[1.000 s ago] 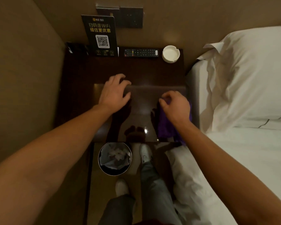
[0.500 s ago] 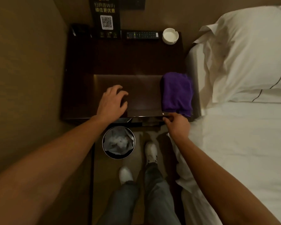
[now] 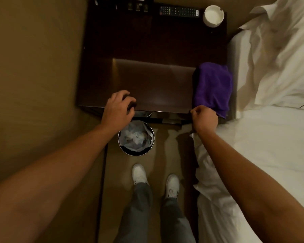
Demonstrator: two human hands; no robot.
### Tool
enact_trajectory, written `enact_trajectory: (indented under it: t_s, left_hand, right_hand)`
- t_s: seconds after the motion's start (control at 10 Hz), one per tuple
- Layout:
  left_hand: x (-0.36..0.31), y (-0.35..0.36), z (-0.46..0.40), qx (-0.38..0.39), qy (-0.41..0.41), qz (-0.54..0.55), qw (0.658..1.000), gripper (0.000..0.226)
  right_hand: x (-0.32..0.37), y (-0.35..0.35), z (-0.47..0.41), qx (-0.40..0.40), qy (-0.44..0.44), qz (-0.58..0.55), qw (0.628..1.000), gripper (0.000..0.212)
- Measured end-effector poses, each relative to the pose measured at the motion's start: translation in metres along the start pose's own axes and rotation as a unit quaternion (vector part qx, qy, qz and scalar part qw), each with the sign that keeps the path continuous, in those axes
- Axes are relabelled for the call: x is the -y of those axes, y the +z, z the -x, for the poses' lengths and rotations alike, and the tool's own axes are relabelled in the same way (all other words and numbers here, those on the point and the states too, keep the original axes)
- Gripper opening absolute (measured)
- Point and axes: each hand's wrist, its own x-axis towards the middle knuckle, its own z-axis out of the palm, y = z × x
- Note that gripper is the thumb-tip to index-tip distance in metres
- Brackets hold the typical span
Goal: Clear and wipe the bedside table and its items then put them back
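Currently bed (image 3: 270, 137) flanks the bedside table (image 3: 147, 50); purple cloth (image 3: 212, 86) parked folded at its right edge, handy for wiping. Remote (image 3: 179, 11) and ashtray (image 3: 213, 15) at the back. Wastebasket (image 3: 136, 151) blocks the front. Left hand (image 3: 118, 109) open on the edge; right hand (image 3: 204, 118) fisted beside the cloth, grip contents unclear.

A hotel bedroom: a dark bedside table (image 3: 147, 50) carries a remote control (image 3: 179, 11) and white ashtray (image 3: 213, 15) at 12 o'clock, white-sheeted bed (image 3: 270, 146) at 3 o'clock, lined bin (image 3: 136, 137) centre.
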Motion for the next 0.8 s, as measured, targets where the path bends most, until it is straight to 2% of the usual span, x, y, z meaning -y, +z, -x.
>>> enact_trajectory:
  t_s: [0.2,0.4,0.7,0.8]
  left_hand:
    - [0.010,0.002,0.012,-0.017,-0.040,0.017,0.999,0.028]
    - [0.019,0.002,0.033,-0.018,-0.064,0.021,0.998,0.030]
    - [0.034,0.010,0.061,-0.034,-0.079,0.035,0.996,0.029]
    - [0.039,0.013,0.061,-0.050,-0.066,0.030,0.996,0.028]
  right_hand:
    - [0.023,0.026,0.054,0.086,-0.108,-0.057,0.989,0.010]
    - [0.047,0.081,0.094,0.163,-0.135,-0.046,0.976,0.014]
    - [0.069,0.111,0.093,0.197,-0.188,0.011,0.962,0.023]
    - [0.074,0.106,0.091,0.176,-0.190,-0.020,0.966,0.022]
